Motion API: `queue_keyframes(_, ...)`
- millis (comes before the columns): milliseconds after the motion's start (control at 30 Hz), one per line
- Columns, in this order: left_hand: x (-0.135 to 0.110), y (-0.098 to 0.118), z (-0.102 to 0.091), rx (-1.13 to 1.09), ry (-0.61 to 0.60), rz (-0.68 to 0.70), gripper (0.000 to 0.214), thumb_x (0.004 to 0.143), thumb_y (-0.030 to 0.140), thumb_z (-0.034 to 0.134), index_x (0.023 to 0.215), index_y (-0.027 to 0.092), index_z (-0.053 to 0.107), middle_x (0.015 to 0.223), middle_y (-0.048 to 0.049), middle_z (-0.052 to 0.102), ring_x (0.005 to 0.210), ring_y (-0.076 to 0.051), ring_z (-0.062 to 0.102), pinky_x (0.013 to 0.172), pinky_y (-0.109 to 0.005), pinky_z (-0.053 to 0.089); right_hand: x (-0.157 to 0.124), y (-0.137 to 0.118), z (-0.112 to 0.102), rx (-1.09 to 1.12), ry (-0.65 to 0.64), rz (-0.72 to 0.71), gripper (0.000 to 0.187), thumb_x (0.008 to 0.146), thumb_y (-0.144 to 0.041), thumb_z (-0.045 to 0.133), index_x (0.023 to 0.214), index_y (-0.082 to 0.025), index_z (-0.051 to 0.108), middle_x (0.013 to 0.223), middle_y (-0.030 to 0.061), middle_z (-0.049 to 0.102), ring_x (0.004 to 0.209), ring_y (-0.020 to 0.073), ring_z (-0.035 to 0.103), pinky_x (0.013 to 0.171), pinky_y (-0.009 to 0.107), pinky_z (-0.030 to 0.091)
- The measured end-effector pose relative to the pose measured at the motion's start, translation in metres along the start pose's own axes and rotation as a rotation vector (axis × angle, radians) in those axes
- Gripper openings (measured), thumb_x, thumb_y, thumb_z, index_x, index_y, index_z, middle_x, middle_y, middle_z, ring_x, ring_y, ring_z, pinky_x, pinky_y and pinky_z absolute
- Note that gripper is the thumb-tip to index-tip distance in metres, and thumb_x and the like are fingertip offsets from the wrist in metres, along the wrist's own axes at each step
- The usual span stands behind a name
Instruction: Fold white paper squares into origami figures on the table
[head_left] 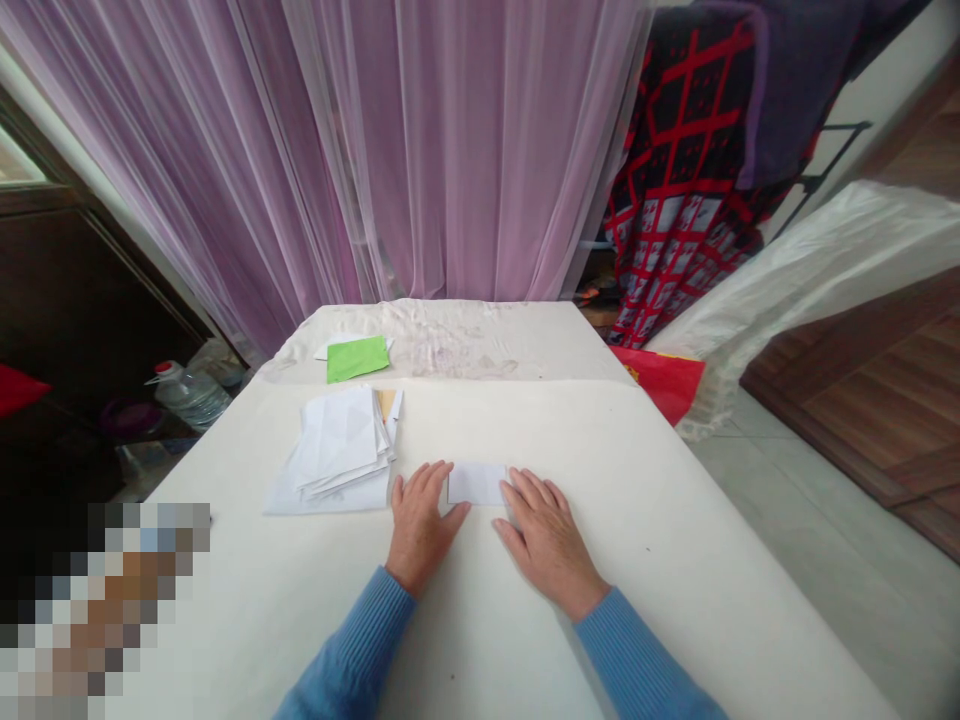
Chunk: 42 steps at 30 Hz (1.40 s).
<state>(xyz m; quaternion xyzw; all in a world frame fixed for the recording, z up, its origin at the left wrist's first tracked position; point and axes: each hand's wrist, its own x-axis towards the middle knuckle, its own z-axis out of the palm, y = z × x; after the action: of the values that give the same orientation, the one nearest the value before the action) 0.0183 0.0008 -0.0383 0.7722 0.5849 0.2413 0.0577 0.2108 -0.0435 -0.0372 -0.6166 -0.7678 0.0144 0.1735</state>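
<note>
Both of my hands lie flat and spread on the bench point(697, 540), palms down, gripping nothing. My left hand point(420, 525) has its fingertips at the left edge of a small white paper point(478, 484), and my right hand point(547, 540) has its fingertips on the paper's right edge, so the paper sits between them, just beyond my knuckles. It is a neat rectangle, lying flat, matte and crisp-edged. My sleeves point(360, 650) are ribbed blue knit.

Just left of my left hand is a loose stack of white sheets point(337, 450), fanned and creased, with a tan sheet peeking out at its far edge. Farther off lies a bright green sheet point(357, 358) on a paler, faintly patterned cover.

The bench is covered in smooth white. Behind it hang sheer purple curtains point(450, 150), with a red-and-black patterned cloth point(690, 170) to the right and a clear plastic bottle point(191, 393) low on the left. The floor on the right is pale tile.
</note>
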Motion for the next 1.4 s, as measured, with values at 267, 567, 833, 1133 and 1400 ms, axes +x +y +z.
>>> queue_keyframes(267,-0.001,0.002,-0.003,0.002,0.046,0.002,0.042,0.082,0.030,0.064,0.123,0.022,0.055,0.117,-0.0104,0.067,0.115,-0.028,0.059,0.104,-0.054,0.035,0.000,0.001,0.001,-0.003,-0.006,-0.001,0.043,0.094,-0.037,0.045,0.133,-0.020,0.053,0.146,0.0098,0.046,0.135,0.0252,0.037,0.112,0.046,0.026)
queue_keyframes(567,0.000,0.008,-0.005,-0.065,0.049,-0.014,0.041,0.083,0.025,0.062,0.123,0.023,0.055,0.119,-0.0087,0.067,0.112,-0.025,0.061,0.105,-0.051,0.036,0.001,-0.001,-0.001,-0.004,-0.022,0.007,0.044,0.094,-0.037,0.044,0.133,-0.019,0.053,0.145,0.0105,0.047,0.135,0.0256,0.038,0.112,0.047,0.027)
queue_keyframes(833,0.001,0.005,-0.005,-0.023,0.064,0.005,0.039,0.084,0.025,0.061,0.123,0.025,0.058,0.118,-0.0079,0.069,0.115,-0.026,0.060,0.105,-0.052,0.036,0.001,-0.001,-0.001,-0.010,-0.001,0.001,0.043,0.094,-0.035,0.045,0.132,-0.019,0.053,0.144,0.0102,0.048,0.134,0.0255,0.039,0.111,0.046,0.027)
queue_keyframes(1133,0.002,0.006,-0.009,0.016,0.064,0.066,0.037,0.086,0.023,0.059,0.122,0.026,0.059,0.119,-0.0063,0.069,0.118,-0.027,0.059,0.106,-0.053,0.035,0.002,-0.002,0.000,-0.020,-0.004,0.016,0.044,0.094,-0.035,0.045,0.132,-0.015,0.053,0.144,0.0111,0.048,0.133,0.0268,0.040,0.111,0.046,0.027)
queue_keyframes(1400,0.007,-0.004,-0.002,-0.221,0.083,-0.021,0.036,0.081,0.022,0.065,0.117,0.024,0.059,0.099,-0.0017,0.074,0.093,-0.020,0.066,0.091,-0.040,0.047,0.002,-0.002,0.000,-0.009,0.010,0.026,0.043,0.094,-0.035,0.045,0.132,-0.016,0.054,0.144,0.0097,0.049,0.134,0.0252,0.040,0.112,0.044,0.026)
